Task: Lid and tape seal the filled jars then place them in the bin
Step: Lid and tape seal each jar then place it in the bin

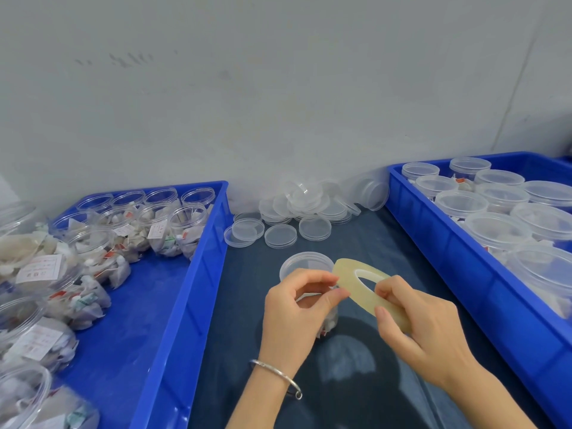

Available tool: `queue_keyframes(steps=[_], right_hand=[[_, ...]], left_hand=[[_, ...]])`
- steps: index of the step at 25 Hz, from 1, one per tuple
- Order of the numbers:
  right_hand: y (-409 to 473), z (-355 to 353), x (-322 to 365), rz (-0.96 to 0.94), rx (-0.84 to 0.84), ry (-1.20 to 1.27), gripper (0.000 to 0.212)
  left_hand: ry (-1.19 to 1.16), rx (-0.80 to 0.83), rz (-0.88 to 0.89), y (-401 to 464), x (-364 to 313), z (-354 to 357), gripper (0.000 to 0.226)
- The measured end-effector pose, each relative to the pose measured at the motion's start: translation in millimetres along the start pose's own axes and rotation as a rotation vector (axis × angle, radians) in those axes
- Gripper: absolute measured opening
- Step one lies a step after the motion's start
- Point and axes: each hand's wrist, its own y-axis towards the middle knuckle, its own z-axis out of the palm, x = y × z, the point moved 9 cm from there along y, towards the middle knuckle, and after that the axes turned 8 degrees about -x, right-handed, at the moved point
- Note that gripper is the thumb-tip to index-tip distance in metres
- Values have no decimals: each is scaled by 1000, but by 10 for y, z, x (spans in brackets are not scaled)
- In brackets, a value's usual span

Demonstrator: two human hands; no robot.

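The right hand (424, 329), just right of centre low in the frame, is closed round a roll of clear tape (368, 283), thumb on its face and fingers curled behind the lower rim. The left hand (297, 308), just beside it, has thumb and forefinger pinched at the roll's near edge, seemingly picking for or holding the tape's free end; whether any tape is actually lifted is too fine to tell. A bangle (278, 377) sits on that wrist.

Directly behind the left hand a filled jar (305, 264) stands upright on the dark bench (247, 305) with its lid on, so the lidding looks done and the taping step is in hand. The next move would call for drawing out a length and laying it round the seam where lid meets jar.

Further up, loose lids (309, 209) lie heaped against the wall. The blue bin (458, 261) at the right of the frame holds lidded jars; the blue tray (185, 289) at the left holds open filled jars (173, 224) awaiting lids.
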Motion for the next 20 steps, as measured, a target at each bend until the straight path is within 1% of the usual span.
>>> queue_keyframes(steps=[3,5,7,9,11,12,14,16,17,18,20], right_hand=[[-12,17,0,-5,28,-54,26],[-30,22,-24,2,35,-75,24],[-37,29,-14,0,45,-84,25],[2,54,2,-13,96,-59,40],[116,27,-42,-27,122,-105,57],[180,-9,-67,-40,114,-158,62],[251,-44,-66,-111,109,-282,60],[170,99,-18,-195,176,-383,56],[105,204,-9,-215,212,-389,54],[59,302,-21,-213,246,-394,53],[59,435,-34,-224,261,-462,51]], left_hand=[[82,-19,99,-5,-60,-28,9],[206,-23,242,-31,-200,-15,8],[349,-57,433,-72,-406,2,8],[438,-100,572,-105,-578,-22,9],[436,-119,613,-119,-634,-101,10],[407,-135,603,-137,-610,-171,10],[322,-185,520,-156,-433,-358,11],[256,-225,374,-176,-109,-497,18],[238,-235,302,-200,62,-529,21],[222,-241,242,-224,216,-542,23],[163,-249,146,-255,458,-547,23]])
